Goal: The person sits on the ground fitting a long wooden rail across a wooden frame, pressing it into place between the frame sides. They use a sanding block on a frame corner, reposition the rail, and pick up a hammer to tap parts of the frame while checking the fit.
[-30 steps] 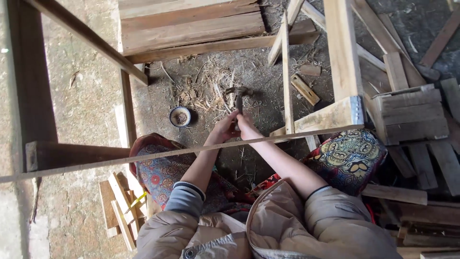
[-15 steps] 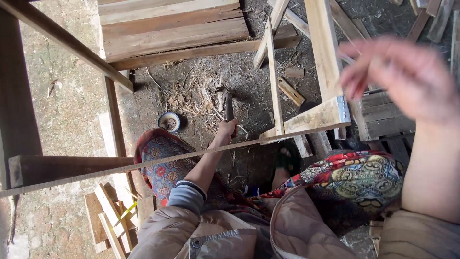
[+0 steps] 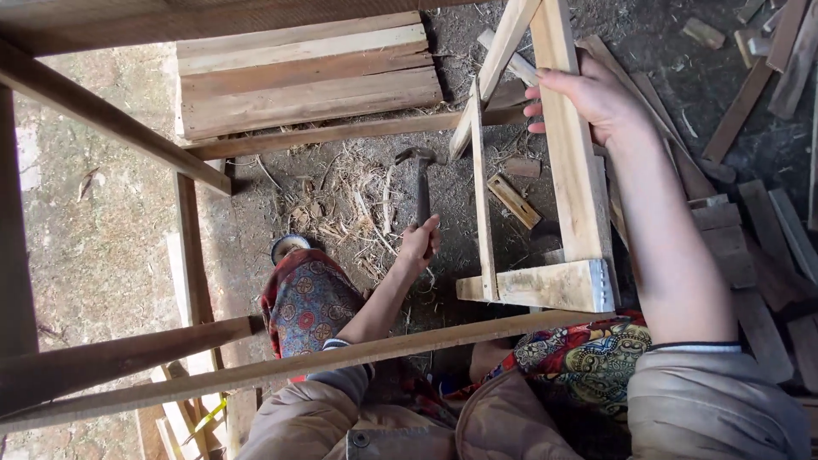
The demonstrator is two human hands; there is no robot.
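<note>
My left hand (image 3: 420, 243) grips the handle of a hammer (image 3: 419, 177) whose metal head rests on the dirt ground ahead of it. My right hand (image 3: 590, 95) is closed over a thick upright plank (image 3: 569, 162) of a pale wooden frame, fingers wrapped around its left edge. That frame has a thin slat (image 3: 481, 204) on its left side and a short cross piece (image 3: 550, 285) with nails along its right end at the near side. Patterned fabric covers my knees (image 3: 308, 302).
Stacked planks (image 3: 307, 72) lie at the far side. Long rails (image 3: 281, 366) cross in front of me, and another (image 3: 111, 119) runs at upper left. Offcuts (image 3: 771, 247) are piled at right. A small round tin (image 3: 290, 247) and wood shavings (image 3: 349, 196) lie on the ground.
My right hand left the hammer, swung up to the right and closed on the frame's thick plank. My left hand kept the hammer, which stays low on the ground.
</note>
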